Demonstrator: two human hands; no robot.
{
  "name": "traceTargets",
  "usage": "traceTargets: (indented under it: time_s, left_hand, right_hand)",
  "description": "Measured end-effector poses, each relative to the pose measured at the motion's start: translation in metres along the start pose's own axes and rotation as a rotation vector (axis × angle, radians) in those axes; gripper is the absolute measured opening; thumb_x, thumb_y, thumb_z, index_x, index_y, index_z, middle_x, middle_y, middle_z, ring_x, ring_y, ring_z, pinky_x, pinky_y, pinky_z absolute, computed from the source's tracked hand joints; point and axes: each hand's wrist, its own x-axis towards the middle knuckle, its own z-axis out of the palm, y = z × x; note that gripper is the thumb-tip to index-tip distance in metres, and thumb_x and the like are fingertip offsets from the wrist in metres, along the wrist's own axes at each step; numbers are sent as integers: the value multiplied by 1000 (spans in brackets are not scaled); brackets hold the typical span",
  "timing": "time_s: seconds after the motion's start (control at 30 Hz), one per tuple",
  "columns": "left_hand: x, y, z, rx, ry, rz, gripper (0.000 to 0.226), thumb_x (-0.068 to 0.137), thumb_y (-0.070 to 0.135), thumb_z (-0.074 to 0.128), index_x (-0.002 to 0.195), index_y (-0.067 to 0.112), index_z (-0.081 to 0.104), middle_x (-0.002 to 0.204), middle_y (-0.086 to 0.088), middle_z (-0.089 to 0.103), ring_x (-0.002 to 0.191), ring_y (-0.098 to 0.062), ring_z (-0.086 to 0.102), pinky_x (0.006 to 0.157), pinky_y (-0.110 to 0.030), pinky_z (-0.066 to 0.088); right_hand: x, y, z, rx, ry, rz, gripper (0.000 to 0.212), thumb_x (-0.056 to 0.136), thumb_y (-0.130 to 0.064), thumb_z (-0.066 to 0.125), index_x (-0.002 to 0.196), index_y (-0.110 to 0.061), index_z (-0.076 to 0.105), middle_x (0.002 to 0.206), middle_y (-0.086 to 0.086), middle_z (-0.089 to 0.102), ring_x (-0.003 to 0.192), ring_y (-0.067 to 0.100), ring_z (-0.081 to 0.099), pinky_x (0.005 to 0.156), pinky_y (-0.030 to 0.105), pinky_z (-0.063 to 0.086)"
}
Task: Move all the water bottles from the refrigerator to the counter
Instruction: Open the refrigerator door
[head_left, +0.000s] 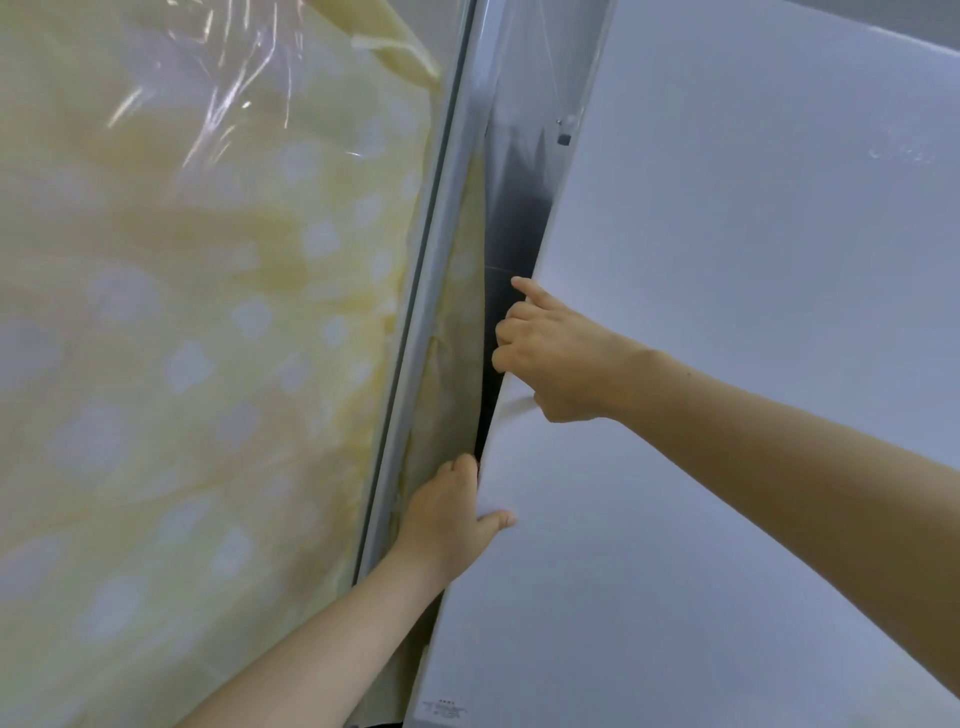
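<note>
On refrigerator door (727, 312) edge: left hand (447, 514) and right hand (556, 358), each grip around it.

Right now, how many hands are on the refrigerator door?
2. The left hand grips the edge of the refrigerator door low down; the right hand grips the same edge higher up.

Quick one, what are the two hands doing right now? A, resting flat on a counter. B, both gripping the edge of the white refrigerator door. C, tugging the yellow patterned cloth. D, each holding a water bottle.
B: the left hand and the right hand both curl round the edge of the refrigerator door.
</note>
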Motion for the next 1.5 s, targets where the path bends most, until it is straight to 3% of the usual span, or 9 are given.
traceTargets:
  time_s: [0.13,0.37,0.83,0.97,1.23,1.37,1.5]
  left_hand:
    - [-36,16,-12,9,1,14,39,84,42,70,88,19,39,82,6,47,68,-7,46,53,-16,30]
    - [-113,61,-32,42,0,-39,42,84,38,70,76,23,32,72,8,37,58,-6,34,51,-21,25]
    - [-239,156,-29,117,-23,-18,35,85,39,68,76,18,41,71,6,45,60,-9,41,54,-23,34]
    - [-257,172,-24,115,-75,33,34,84,41,67,76,20,42,69,7,46,60,-11,43,56,-25,37]
    - [-288,199,-29,75,-269,142,45,83,51,66,64,20,39,60,7,41,54,-9,38,52,-20,30]
    - [-301,209,-31,71,-272,243,39,82,57,63,76,19,53,71,8,55,65,-7,50,57,-20,42]
    - [-303,217,-32,0,-247,314,34,82,54,65,95,23,59,90,9,60,81,-7,58,76,-27,54]
  right_hand:
    - [-26,-12,-24,27,38,-1,35,78,-11,53,110,-20,65,103,-1,57,112,21,49,118,43,-12]
    - [-94,-34,-71,42,137,-16,39,76,-5,46,107,-19,65,101,-2,55,110,21,48,118,41,-14]
    - [-240,-61,-135,149,285,22,37,74,6,52,99,-14,70,94,0,58,104,22,53,120,38,-5]
    - [-270,-63,-139,150,327,49,36,66,9,55,87,-14,71,85,-1,57,93,24,57,120,39,5]
    - [-331,-69,-155,209,227,160,29,75,2,63,95,-18,69,94,-2,59,102,21,55,121,32,-7]
    - [-362,-74,-165,236,205,221,29,71,-6,73,97,-19,70,97,-2,60,104,22,55,121,32,-5]
    - [-396,-76,-172,259,200,255,37,64,-15,83,98,-19,70,98,-1,61,104,24,56,121,35,2]
